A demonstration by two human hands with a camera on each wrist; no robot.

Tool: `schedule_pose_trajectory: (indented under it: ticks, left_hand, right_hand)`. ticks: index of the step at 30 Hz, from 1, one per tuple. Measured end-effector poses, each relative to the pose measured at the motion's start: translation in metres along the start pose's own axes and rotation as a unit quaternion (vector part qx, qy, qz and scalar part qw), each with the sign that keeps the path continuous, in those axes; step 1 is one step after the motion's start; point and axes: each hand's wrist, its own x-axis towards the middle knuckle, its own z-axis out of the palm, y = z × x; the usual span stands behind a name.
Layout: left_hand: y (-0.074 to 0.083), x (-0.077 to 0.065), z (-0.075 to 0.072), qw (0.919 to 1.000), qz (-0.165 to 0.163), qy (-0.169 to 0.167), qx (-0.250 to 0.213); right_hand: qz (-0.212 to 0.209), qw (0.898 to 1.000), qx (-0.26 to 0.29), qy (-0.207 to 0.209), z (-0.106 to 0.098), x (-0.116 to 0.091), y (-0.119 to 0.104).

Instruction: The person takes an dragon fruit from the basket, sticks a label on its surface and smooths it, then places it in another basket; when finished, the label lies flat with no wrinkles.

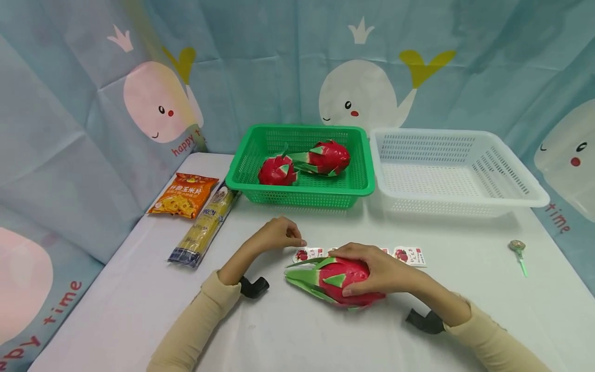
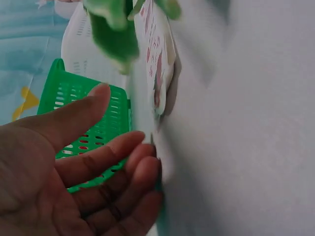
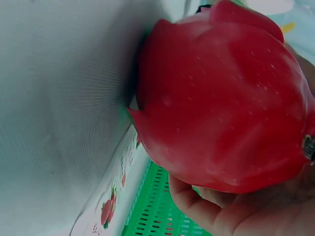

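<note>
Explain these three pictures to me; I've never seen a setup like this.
There is no machine here, just a person's two bare hands. The widest picture comes from a camera worn on the head; the other two come from cameras on each wrist.

The right hand holds a red dragon fruit with green leafy tips. The left hand holds nothing, beside a row of small white printed cards on a white surface.

Behind stand a green plastic basket containing two more dragon fruits and a white plastic basket. In the head view, an orange snack bag and a clear packet of yellow strands lie at left.
</note>
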Motion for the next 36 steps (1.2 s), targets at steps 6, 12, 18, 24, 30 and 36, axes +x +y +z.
schedule_pose_trajectory:
  ticks: [6,12,18,24,30,36]
  left_hand:
    - [0.01,-0.012,0.001,0.9952,-0.045,-0.022,0.084]
    - [0.012,-0.015,0.005,0.9917,-0.04,-0.035,0.118]
    - [0.012,-0.016,0.007,0.9926,-0.022,-0.03,0.116]
    - [0.012,-0.018,0.01,0.9942,0.008,-0.026,0.104]
    - [0.007,-0.011,0.01,0.9969,0.031,-0.02,0.069]
    - [-0.002,0.009,0.009,0.9976,0.035,0.013,-0.059]
  right_hand:
    - [0.005,1.0,-0.025,-0.002,0.0,-0.001,-0.001]
    - [-0.01,1.0,-0.018,0.009,-0.011,-0.001,0.007]
    - [0.065,0.988,-0.106,0.093,-0.031,-0.004,0.036]
    - [0.168,0.968,-0.18,0.041,-0.03,-0.012,0.051]
    - [0.182,0.971,-0.155,0.03,-0.03,-0.009,0.054]
    - [0.193,0.973,-0.124,0.035,-0.04,-0.006,0.068]
